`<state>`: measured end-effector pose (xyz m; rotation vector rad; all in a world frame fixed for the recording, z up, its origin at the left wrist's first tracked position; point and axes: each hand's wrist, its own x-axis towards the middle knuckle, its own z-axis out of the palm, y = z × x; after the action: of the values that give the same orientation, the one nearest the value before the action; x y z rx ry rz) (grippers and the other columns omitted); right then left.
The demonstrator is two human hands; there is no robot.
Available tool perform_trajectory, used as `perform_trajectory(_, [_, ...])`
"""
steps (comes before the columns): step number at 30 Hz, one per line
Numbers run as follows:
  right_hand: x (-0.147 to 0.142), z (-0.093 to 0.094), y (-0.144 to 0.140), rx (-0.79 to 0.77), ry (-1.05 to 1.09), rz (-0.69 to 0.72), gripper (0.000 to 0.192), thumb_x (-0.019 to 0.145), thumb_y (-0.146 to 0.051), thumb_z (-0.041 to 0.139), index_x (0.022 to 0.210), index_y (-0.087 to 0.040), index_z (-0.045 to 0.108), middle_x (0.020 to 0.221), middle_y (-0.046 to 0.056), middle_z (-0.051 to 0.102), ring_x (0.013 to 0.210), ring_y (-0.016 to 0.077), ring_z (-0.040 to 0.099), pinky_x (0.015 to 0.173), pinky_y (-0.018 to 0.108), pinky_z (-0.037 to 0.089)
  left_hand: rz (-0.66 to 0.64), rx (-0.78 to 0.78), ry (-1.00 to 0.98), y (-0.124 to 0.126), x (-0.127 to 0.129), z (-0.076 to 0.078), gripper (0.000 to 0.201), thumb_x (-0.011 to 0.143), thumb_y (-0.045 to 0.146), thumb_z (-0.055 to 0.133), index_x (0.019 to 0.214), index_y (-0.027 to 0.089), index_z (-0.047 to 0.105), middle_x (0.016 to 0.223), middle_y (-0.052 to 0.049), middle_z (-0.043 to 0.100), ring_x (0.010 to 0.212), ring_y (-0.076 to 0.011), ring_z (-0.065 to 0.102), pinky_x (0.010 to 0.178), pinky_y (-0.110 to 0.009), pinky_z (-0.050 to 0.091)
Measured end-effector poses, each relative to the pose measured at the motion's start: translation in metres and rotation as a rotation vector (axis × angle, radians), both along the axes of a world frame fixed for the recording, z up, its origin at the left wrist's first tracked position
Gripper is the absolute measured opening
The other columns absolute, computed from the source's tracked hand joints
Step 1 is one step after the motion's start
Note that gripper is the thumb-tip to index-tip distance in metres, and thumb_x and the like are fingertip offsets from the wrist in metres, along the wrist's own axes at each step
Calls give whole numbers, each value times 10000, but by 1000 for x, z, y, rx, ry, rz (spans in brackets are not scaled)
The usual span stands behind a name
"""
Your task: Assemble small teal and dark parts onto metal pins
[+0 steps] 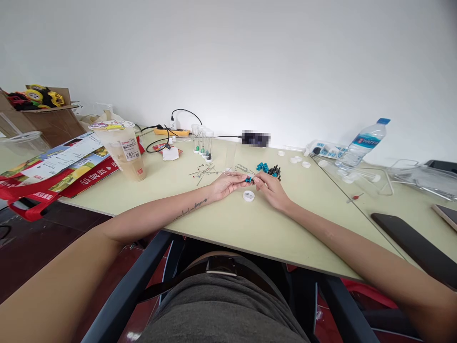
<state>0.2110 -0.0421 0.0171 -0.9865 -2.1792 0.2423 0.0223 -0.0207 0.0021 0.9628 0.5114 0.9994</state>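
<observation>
My left hand (pixel 227 185) pinches a small blue piece (pixel 248 179) between its fingertips, low over the table. From the other side, my right hand (pixel 272 189) comes up close with its thumb and fingers pressed together; what they hold is too small to make out. Just below the fingertips a white round cap (pixel 249 196) lies on the table. Behind my right hand are a heap of blue pieces (pixel 262 167) and a heap of black pieces (pixel 275 171). A clear tube (pixel 230 156) stands behind my left hand.
Thin metal pins (pixel 204 173) lie scattered left of my hands. Filled clear tubes (pixel 203 145) stand behind them. A drink cup (pixel 124 151) is at left, a tilted water bottle (pixel 364 144) at right. White caps (pixel 296 159) and a black phone (pixel 410 243) lie on the right.
</observation>
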Motion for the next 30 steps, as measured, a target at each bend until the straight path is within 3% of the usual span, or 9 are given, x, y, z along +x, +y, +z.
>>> perform_trajectory(3, [0,0,0,19,-17,28,366,921,-422,311,735,-196,530,736,34,558,714,164,523,679,302,394,-6,4,1,-1,0,1,84,705,105,648,784,79,662,790,-55,671,777,-111,643,863,-234,477])
perform_trajectory(9, [-1,-2,-1,92,44,14,225,876,-414,437,918,-217,537,881,43,561,746,169,533,720,323,423,0,-6,-25,0,-1,0,96,701,108,654,792,79,665,781,-45,663,754,-93,637,834,-198,479])
perform_trajectory(15, [-1,-3,1,97,62,14,231,869,-418,448,976,-231,530,932,53,563,752,179,542,725,344,435,18,1,-31,2,0,-2,102,694,95,656,794,80,664,784,-46,660,747,-92,634,850,-215,478])
perform_trajectory(25, [0,-1,1,-32,14,48,383,931,-415,280,741,-198,532,751,27,588,724,164,547,687,301,402,-30,49,-4,-4,0,2,99,711,126,650,798,80,664,811,-61,672,813,-122,641,929,-284,437])
perform_trajectory(30, [-1,-2,1,4,21,22,246,890,-420,406,918,-207,527,834,32,594,771,172,541,698,304,410,6,14,-6,-1,-1,1,104,703,112,654,800,74,658,785,-49,665,772,-107,640,893,-249,455])
